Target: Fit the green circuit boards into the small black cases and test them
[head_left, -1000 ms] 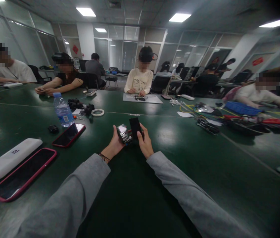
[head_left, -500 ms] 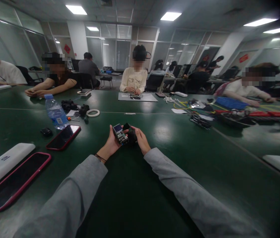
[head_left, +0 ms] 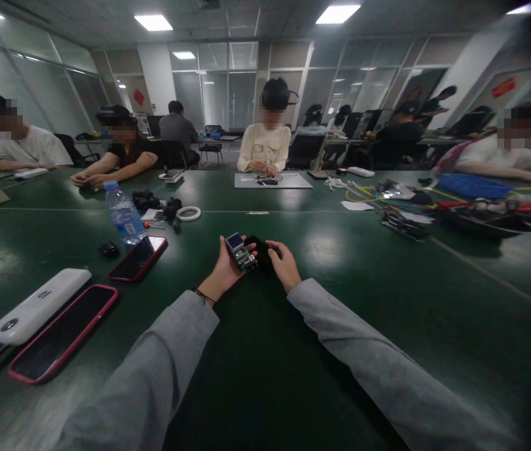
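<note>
I am looking down at two grey-sleeved arms reaching out over a dark green surface (head_left: 322, 376). The left hand (head_left: 225, 270) is gripping a small circuit board module (head_left: 241, 252) with a little pale blue screen at its far end. I am using that module as my landmark. Its long axis is running away from me and tilting slightly to the left, with the screen end pointing farthest from me.

The right hand (head_left: 285, 265) is holding a flat black piece (head_left: 260, 249) just to the right of the module, thumb and fingers curled around it. The black piece is lying close against the module's right side; I cannot tell whether the two are touching. Both hands are equally near the module, one on each side, held just above the surface.

To the left of the module, a red-cased phone (head_left: 138, 258) is lying face up, with a water bottle (head_left: 124, 214) just beyond it. Farther left and nearer me, a second phone (head_left: 63, 332) and a white power bank (head_left: 35, 306) are lying side by side. Beyond the module, other people are sitting at work.
</note>
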